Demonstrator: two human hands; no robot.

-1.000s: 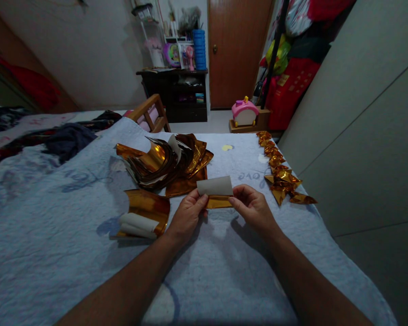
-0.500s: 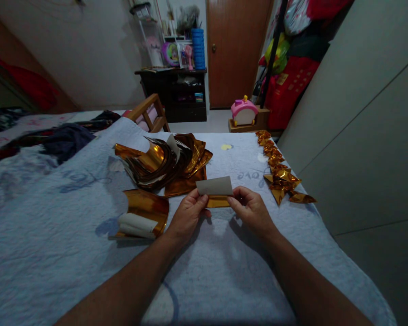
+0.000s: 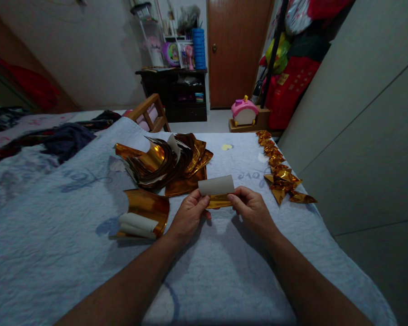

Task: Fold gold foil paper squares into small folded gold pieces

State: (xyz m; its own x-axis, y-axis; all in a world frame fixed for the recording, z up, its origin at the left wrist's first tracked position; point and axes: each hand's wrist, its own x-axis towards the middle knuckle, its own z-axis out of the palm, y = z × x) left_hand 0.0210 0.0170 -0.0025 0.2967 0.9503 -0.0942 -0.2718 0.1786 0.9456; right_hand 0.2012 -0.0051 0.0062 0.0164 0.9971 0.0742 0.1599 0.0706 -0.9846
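Observation:
Between both hands is a sheet of gold foil paper, its pale grey back curled over at the top and a gold strip showing below. My left hand pinches its left end between thumb and fingers. At the right end, my right hand grips it the same way. Just beyond my left hand lies a fanned stack of gold foil sheets. Nearer, to the left, sits a curled gold sheet with pale rolled paper on it. Folded gold paper pieces form a row at the right.
A light blue patterned bedspread lies under everything. Dark clothes are heaped at the left. A pale cabinet panel borders the right side. Past the far edge stand a pink toy, a dark shelf unit and a brown door.
The sheet's grey upper part has curled over more and shifted slightly to the right. Both hands keep their hold at its ends, almost in place.

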